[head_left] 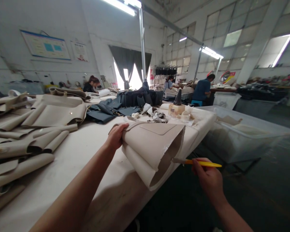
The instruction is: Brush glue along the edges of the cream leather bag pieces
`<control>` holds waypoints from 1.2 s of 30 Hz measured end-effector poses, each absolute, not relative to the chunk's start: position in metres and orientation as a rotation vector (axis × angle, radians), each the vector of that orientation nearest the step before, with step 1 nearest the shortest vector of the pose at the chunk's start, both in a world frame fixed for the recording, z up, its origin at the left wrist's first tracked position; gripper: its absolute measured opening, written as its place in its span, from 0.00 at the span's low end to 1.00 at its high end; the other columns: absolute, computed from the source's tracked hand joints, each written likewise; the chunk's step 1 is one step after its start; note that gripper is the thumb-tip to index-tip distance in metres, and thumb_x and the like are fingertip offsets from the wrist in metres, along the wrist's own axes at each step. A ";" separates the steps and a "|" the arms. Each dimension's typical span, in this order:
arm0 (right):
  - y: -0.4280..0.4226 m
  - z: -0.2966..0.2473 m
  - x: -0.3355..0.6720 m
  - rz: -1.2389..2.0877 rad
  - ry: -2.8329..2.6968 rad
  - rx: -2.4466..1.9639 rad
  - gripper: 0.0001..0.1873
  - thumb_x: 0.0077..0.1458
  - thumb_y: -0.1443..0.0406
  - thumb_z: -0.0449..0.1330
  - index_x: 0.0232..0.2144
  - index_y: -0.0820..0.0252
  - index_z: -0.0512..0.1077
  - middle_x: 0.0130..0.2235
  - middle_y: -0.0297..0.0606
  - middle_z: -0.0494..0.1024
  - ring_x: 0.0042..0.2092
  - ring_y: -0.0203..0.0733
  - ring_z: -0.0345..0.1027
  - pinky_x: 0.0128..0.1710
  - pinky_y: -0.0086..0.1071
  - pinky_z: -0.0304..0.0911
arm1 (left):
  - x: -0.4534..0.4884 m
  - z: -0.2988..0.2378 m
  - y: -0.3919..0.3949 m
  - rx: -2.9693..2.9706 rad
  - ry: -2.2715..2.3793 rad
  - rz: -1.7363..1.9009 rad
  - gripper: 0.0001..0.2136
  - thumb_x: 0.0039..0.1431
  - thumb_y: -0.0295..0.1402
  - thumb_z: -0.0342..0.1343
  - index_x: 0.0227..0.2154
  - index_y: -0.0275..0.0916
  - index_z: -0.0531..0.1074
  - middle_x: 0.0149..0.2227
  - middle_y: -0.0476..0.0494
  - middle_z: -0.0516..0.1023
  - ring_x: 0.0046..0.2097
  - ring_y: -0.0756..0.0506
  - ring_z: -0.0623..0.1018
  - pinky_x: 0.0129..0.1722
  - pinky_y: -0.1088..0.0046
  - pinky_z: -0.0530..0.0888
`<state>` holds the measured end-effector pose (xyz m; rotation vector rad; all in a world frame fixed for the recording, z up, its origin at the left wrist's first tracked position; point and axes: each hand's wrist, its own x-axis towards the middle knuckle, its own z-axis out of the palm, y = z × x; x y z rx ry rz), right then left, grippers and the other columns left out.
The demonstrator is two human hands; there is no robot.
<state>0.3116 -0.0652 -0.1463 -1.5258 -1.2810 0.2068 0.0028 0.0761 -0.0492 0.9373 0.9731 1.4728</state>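
Along the desk (62, 183) edge, the left hand (116, 137) grips a curled beige leather panel (151, 151), fingers curved over its top; just beside it, the right hand (209, 182) pinches a yellow-handled blade (203, 163) between its fingers. More panels (55, 111) lie upper left.

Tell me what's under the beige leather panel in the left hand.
The white table edge shows below the beige leather panel, in the left hand. The tabletop directly beneath it is covered, so nothing there can be seen.
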 end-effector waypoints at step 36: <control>-0.007 -0.108 0.392 0.055 -0.998 -1.404 0.21 0.52 0.48 0.60 0.32 0.60 0.73 0.27 0.35 0.74 0.27 0.39 0.68 0.31 0.32 0.64 | -0.001 -0.055 0.088 0.935 1.070 1.523 0.12 0.32 0.38 0.66 0.19 0.36 0.74 0.19 0.48 0.71 0.23 0.49 0.68 0.20 0.76 0.65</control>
